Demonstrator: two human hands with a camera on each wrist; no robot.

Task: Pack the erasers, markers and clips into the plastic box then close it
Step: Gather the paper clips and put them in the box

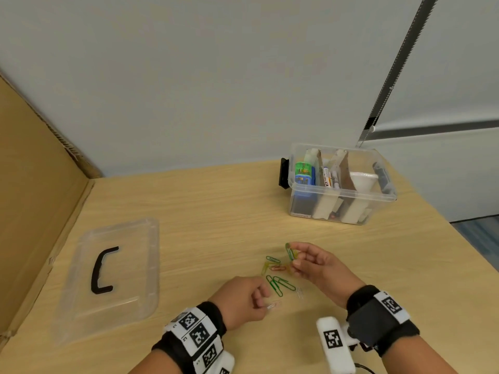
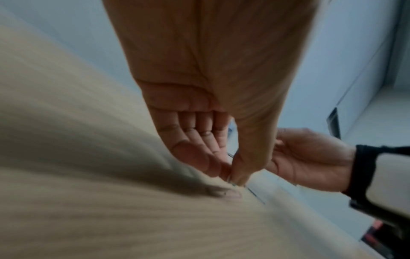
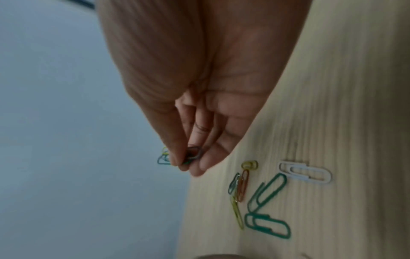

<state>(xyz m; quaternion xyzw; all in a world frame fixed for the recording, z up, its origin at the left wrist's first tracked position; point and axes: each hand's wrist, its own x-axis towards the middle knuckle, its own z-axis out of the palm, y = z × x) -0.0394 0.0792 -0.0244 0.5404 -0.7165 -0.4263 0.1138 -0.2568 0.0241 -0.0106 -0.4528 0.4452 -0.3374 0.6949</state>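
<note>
Several coloured paper clips (image 1: 278, 276) lie loose on the wooden table between my hands; the right wrist view shows them as green (image 3: 266, 191), orange and white (image 3: 306, 172) ones. My right hand (image 1: 294, 257) is raised a little above them and pinches a few green and yellow clips (image 1: 290, 251) between thumb and fingers (image 3: 177, 156). My left hand (image 1: 263, 303) is low on the table, fingers curled, pinching a pale clip (image 1: 274, 305) at its tips. The clear plastic box (image 1: 383, 197) stands open at the back right, holding erasers (image 1: 304, 174) and markers (image 1: 330, 177) between dividers.
The box's clear lid (image 1: 140, 265) with a black handle (image 1: 101, 271) lies flat on the table at the left. A cardboard wall (image 1: 35, 211) borders the left side. The table edge runs down the right side, near the box.
</note>
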